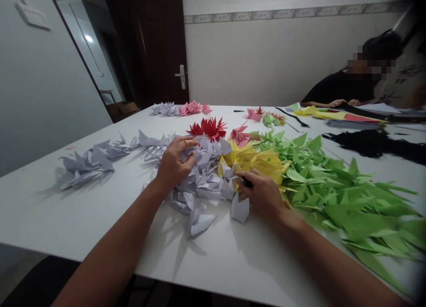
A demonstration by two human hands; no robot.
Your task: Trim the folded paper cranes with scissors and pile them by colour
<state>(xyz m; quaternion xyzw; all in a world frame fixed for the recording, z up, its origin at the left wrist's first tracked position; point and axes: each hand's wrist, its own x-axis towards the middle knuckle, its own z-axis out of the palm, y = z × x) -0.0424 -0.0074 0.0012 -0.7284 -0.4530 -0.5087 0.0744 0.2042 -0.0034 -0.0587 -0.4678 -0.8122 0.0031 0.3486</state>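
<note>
Folded white paper pieces (208, 178) lie heaped on the white table (109, 227). My left hand (176, 160) rests at the upper left of this heap, its fingers apart and touching the paper; nothing is seen gripped in it. My right hand (261, 189) is closed at the heap's right side, in front of the yellow folded pieces (262, 163). A small dark object (246, 181) shows between its fingers, with a white piece at the fingertips. One white piece (240, 208) lies just below that hand. Green folded pieces (339, 187) spread out on the right.
Red pieces (208, 128) and pink ones (240, 135) lie behind the white heap. More white pieces (84, 165) are at the left. A black tangled bundle (369, 143) and coloured sheets (333, 115) lie at the right. A person in black (342, 87) sits across the table.
</note>
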